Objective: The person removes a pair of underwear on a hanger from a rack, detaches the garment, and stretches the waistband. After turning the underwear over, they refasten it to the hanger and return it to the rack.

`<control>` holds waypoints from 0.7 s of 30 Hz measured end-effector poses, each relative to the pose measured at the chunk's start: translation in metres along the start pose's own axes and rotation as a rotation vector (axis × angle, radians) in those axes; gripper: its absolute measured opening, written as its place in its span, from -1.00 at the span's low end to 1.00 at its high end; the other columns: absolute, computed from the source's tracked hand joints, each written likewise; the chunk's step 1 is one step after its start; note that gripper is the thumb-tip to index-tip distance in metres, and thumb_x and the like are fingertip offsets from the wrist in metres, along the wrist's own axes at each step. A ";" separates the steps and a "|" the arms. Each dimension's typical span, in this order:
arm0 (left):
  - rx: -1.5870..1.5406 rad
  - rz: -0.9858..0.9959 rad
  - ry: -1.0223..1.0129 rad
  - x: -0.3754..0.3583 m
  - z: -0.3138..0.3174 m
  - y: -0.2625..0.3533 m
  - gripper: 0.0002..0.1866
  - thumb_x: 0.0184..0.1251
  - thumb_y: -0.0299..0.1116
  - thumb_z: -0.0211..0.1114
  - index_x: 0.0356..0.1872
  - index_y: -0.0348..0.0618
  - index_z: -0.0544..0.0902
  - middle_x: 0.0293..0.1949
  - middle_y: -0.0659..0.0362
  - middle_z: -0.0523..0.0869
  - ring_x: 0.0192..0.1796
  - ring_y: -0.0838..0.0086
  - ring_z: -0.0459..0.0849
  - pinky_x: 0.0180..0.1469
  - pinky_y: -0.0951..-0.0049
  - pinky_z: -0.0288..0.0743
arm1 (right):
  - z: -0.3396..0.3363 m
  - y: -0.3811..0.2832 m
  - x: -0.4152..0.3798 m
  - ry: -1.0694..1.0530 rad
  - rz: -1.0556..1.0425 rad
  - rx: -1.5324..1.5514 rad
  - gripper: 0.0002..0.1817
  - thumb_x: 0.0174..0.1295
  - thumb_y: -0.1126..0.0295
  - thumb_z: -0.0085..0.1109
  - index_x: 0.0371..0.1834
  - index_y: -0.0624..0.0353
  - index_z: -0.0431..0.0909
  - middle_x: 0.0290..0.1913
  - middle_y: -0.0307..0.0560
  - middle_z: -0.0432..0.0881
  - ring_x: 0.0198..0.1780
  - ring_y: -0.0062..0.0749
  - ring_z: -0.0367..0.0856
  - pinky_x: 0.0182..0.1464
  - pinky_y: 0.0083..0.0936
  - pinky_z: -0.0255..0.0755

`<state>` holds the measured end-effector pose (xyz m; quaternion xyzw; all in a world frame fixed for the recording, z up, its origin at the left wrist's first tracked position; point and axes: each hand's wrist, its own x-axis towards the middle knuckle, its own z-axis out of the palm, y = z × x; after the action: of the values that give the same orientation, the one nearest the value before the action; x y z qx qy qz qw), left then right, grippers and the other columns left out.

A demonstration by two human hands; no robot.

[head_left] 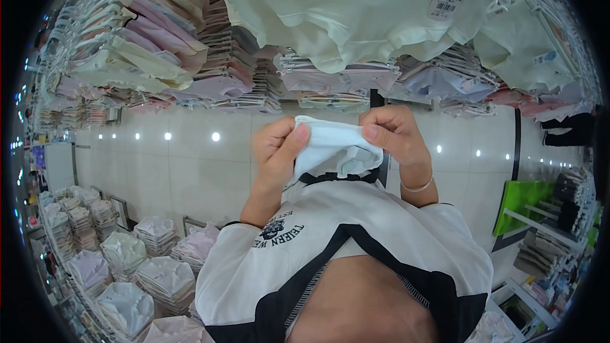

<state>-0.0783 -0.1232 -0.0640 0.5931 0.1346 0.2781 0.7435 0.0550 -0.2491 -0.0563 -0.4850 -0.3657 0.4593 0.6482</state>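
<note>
A pale blue pair of underpants [337, 140] is stretched between my two hands in front of my waist. My left hand [279, 147] pinches one end of its top edge between thumb and fingers. The other end is gripped in the same way by my right hand [398, 138], which has a bracelet at the wrist. Below the top edge the fabric hangs loose, with a bunched fold near the lower right. Part of it lies in front of the dark tie at my waist.
Light green underpants [368, 13] with tags hang close overhead, among dense rows of garments on hangers [159, 32]. Folded stacks [165, 276] fill a display at lower left. A green panel [518, 206] with racks stands at right. Someone's dark-clothed legs [569, 130] show at far right.
</note>
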 end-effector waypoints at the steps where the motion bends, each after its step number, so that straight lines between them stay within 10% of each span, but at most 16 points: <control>1: -0.010 -0.017 -0.026 0.000 0.001 -0.002 -0.80 0.06 -0.38 0.00 -0.63 -0.30 0.43 -0.71 0.35 0.37 -0.66 0.78 0.19 -0.64 0.75 0.03 | -0.001 0.001 0.001 -0.011 0.019 0.000 -0.78 -0.01 0.35 -0.03 -0.65 0.29 0.37 -0.74 -0.33 0.27 -0.74 -0.80 0.08 -0.73 -0.82 -0.09; 11: -0.216 0.010 0.222 -0.002 0.013 -0.002 -0.78 0.11 -0.29 -0.07 -0.48 -0.28 0.38 -0.56 0.23 0.45 -0.53 0.70 0.36 -0.50 0.73 0.23 | 0.008 0.023 0.003 0.141 0.035 -0.469 -0.84 -0.05 0.39 0.01 -0.54 0.30 0.41 -0.65 -0.23 0.42 -0.64 -0.67 0.32 -0.57 -0.77 0.18; 21: -0.289 -0.015 0.437 -0.004 -0.028 -0.024 -0.59 0.10 -0.06 -0.23 -0.31 -0.22 0.39 -0.36 0.06 0.48 -0.32 0.35 0.46 -0.28 0.37 0.35 | 0.002 0.077 0.016 0.226 -0.117 -0.900 -0.39 -0.23 0.34 0.13 -0.02 0.19 0.17 -0.04 0.01 0.26 -0.02 -0.24 0.21 -0.02 -0.44 0.09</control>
<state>-0.0907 -0.1064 -0.0953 0.4056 0.2552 0.4102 0.7759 0.0398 -0.2251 -0.1298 -0.7434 -0.4827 0.1618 0.4338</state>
